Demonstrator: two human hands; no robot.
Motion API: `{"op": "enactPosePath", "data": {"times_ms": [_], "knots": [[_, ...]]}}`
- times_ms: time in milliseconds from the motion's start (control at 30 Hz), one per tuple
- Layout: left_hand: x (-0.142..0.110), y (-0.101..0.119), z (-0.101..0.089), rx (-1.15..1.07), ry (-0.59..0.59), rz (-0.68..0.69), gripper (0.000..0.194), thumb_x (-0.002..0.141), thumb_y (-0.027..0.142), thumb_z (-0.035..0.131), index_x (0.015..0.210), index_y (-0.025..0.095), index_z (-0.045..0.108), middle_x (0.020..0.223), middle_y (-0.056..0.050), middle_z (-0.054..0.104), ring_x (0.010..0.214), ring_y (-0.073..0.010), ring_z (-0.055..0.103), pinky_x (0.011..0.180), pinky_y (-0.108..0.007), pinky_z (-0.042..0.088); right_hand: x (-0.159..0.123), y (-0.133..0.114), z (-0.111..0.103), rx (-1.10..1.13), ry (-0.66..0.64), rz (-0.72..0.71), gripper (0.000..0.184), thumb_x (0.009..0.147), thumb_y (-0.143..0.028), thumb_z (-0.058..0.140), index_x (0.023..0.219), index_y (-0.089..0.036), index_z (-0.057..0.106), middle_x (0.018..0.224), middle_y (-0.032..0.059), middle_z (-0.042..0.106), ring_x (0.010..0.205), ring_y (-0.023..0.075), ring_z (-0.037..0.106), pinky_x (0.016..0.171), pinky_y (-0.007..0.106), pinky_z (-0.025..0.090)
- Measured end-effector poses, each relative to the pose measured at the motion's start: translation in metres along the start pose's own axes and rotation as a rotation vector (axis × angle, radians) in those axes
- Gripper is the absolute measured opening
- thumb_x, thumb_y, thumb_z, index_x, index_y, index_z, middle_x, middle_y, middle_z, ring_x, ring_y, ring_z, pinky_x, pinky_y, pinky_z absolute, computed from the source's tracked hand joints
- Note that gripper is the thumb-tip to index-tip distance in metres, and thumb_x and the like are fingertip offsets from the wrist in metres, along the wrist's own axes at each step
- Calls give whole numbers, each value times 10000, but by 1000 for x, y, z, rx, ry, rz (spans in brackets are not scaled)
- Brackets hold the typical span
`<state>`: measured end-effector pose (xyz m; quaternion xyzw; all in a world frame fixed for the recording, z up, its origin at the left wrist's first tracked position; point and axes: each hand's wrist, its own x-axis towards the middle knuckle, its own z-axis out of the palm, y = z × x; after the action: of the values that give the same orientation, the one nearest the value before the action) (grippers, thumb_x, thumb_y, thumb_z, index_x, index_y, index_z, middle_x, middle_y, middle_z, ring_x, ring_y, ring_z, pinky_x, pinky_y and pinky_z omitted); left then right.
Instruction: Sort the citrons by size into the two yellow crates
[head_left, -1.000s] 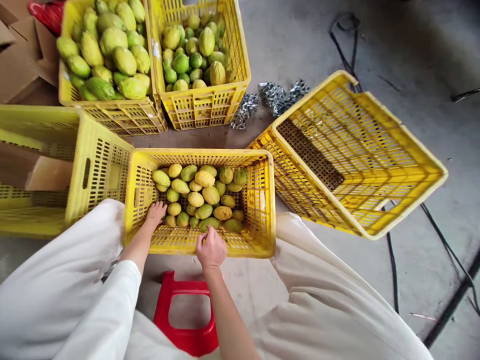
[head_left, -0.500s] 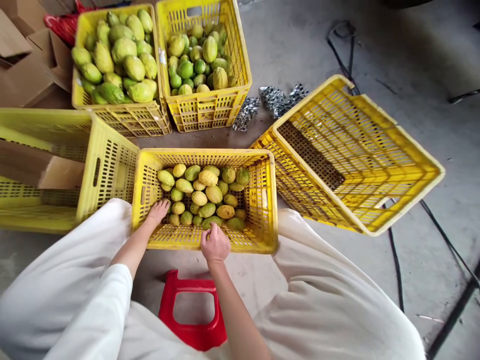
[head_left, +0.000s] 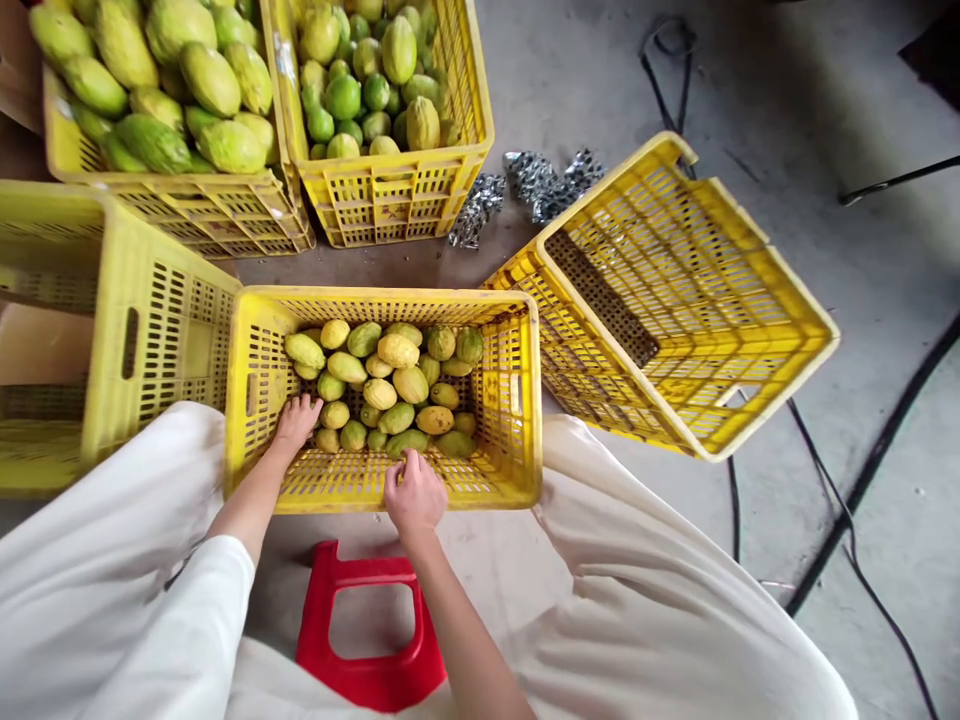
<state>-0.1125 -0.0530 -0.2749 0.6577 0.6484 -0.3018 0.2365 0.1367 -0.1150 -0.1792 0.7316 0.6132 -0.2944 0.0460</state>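
Note:
Between my knees stands a yellow plastic crate [head_left: 502, 480] with a layer of oval yellow-green fruits [head_left: 381, 394] on its floor. My left hand [head_left: 297, 422] reaches inside at the left end, fingers spread beside the leftmost fruits; whether they touch is hard to tell. Over the crate's near side is my right hand [head_left: 415, 492], its fingers curled in, close to a green fruit [head_left: 407, 442] along the near wall. The palm faces away, so what is in those fingers, if anything, is hidden.
Two yellow crates, one with large green fruits [head_left: 210, 80] and one with smaller fruits [head_left: 376, 92], stand at the back. A tilted crate [head_left: 697, 300] is at right, another crate [head_left: 112, 300] at left. A red stool [head_left: 375, 680], silvery foil [head_left: 540, 185] and black cables [head_left: 847, 510] are on the floor.
The camera view has shifted, so most of the scene sits further left and the back crates nearer the top edge. Both hands keep nearly the same place in the crate.

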Motion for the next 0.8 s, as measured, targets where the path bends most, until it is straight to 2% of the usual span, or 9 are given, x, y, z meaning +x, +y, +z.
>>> {"op": "enactPosePath", "data": {"times_ms": [167, 233, 333, 400, 467, 500, 567, 667, 800], "knots": [[-7, 0, -20, -31, -37, -35, 611, 813, 112, 741, 1404, 67, 594, 1348, -319, 632, 1221, -428, 673, 967, -467, 555, 30, 9, -23, 147, -190, 155, 211, 1003, -264, 582, 1114, -241, 760, 1035, 72, 856, 899, 242, 794, 726, 299, 516], [-14, 0, -35, -41, -45, -27, 628, 802, 123, 763, 1399, 48, 584, 1352, -332, 635, 1237, -441, 678, 980, -472, 556, 63, 22, -35, 173, -179, 173, 239, 1022, -239, 535, 1104, -218, 758, 1069, 103, 846, 969, 247, 792, 783, 299, 544], [-27, -2, -63, -63, -61, 13, 629, 774, 127, 785, 1368, 54, 592, 1367, -323, 650, 1238, -446, 695, 1003, -479, 556, 125, 46, -50, 159, -130, 170, 321, 1004, -171, 502, 1225, -129, 731, 1254, 230, 783, 1153, 319, 755, 931, 361, 556], [-41, -3, -82, -82, -70, 53, 599, 776, 170, 797, 1336, 83, 604, 1357, -289, 675, 1208, -426, 715, 999, -469, 562, 162, 61, -55, 184, -146, 111, 350, 937, -109, 569, 1252, -132, 721, 1352, 234, 741, 1270, 323, 707, 1037, 367, 533], [-62, -3, -101, -158, -61, 88, 550, 802, 274, 806, 1295, 130, 610, 1294, -225, 719, 1155, -389, 737, 986, -454, 574, 187, 75, -55, 238, -218, 38, 417, 832, -69, 689, 1238, -162, 724, 1355, 187, 752, 1271, 300, 698, 1071, 360, 527], [-75, -1, -110, -243, -51, 102, 530, 813, 345, 805, 1271, 166, 608, 1248, -179, 741, 1125, -362, 746, 983, -442, 581, 194, 81, -55, 271, -258, 7, 447, 793, -59, 730, 1227, -165, 724, 1332, 171, 764, 1242, 287, 707, 1068, 359, 532], [-108, 5, -128, -680, -30, 124, 517, 763, 434, 845, 1184, 233, 622, 1191, -110, 768, 1105, -335, 751, 992, -437, 595, 201, 89, -54, 344, -318, -46, 447, 764, -54, 766, 1196, -160, 723, 1286, 154, 780, 1193, 259, 717, 1062, 360, 537], [-160, 20, -155, -1316, -123, 100, 552, 729, 504, 898, 1181, 266, 687, 1230, -99, 778, 1119, -315, 767, 957, -402, 632, 202, 93, -57, 456, -354, -110, 350, 776, -47, 754, 1104, -165, 725, 1239, 133, 788, 1182, 233, 709, 1083, 365, 527], [-201, 40, -181, -1748, -276, -5, 444, 760, 502, 894, 1131, 291, 771, 1158, -79, 814, 1130, -314, 775, 940, -389, 654, 204, 85, -66, 564, -385, -161, 211, 800, -66, 771, 934, -212, 698, 1095, 52, 801, 1129, 189, 703, 1040, 322, 528]]}}
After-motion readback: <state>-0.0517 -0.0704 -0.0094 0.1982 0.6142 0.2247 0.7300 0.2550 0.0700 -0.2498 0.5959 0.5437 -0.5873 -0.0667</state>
